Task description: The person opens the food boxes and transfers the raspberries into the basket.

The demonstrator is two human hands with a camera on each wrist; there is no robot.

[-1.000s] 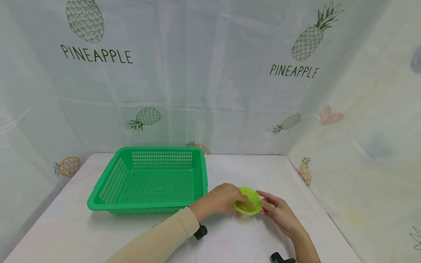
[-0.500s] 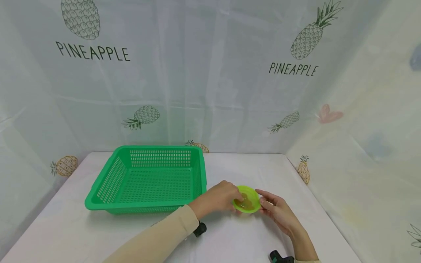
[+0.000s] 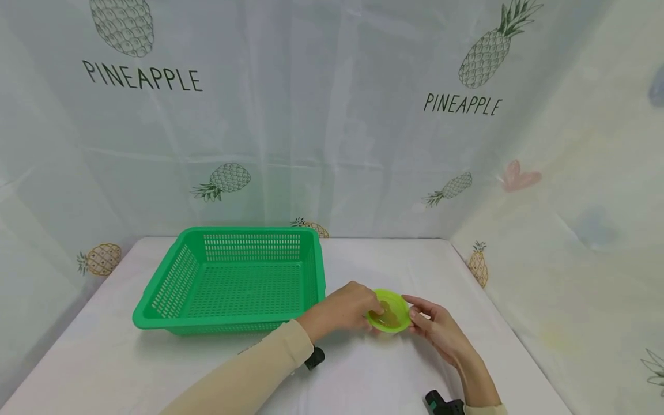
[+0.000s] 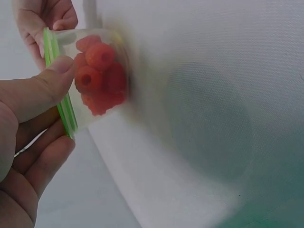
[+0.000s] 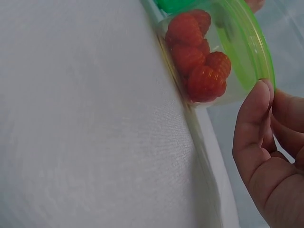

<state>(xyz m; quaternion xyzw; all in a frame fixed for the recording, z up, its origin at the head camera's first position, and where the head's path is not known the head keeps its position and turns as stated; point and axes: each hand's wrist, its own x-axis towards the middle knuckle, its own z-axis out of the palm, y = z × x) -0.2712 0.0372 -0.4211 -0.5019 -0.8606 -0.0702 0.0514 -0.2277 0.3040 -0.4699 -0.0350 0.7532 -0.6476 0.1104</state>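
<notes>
**Two hands on a lidded tub of raspberries beside the green basket**

Nearest the camera in the head view, a cream sleeve (image 3: 249, 374) runs up from the lower edge to the left hand (image 3: 344, 311), and the bare right forearm leads to the right hand (image 3: 441, 331). Small black devices show under both wrists. Both hands meet at a small clear tub (image 3: 388, 313) with a lime-green lid (image 3: 396, 302), which sits on the white desk (image 3: 129, 363) just right of the green basket's near right corner.

The left hand grasps the tub: its thumb is curled against the clear wall at the lid's rim, the other fingers (image 4: 45, 164) loosely bent below it. The right hand's thumb tip touches the lid's rim on the opposite side, with the remaining fingers (image 5: 289, 118) curled behind; whether they also press the tub cannot be told.

From the head view the tub stands upright, base on the desk and lid facing up, its round lid wider than the tub is tall, so it has no clear long axis. That view shows only a dull brownish patch through the lid. The wrist views show what it cannot: the contents are raspberries (image 4: 97, 76), red and heaped against the clear wall (image 5: 199, 57).

Farther back, the green basket (image 3: 155, 300) lies open and perforated. Behind the desk hangs a pale curtain (image 3: 337, 115) printed with pineapples and the word PINEAPPLE.
</notes>
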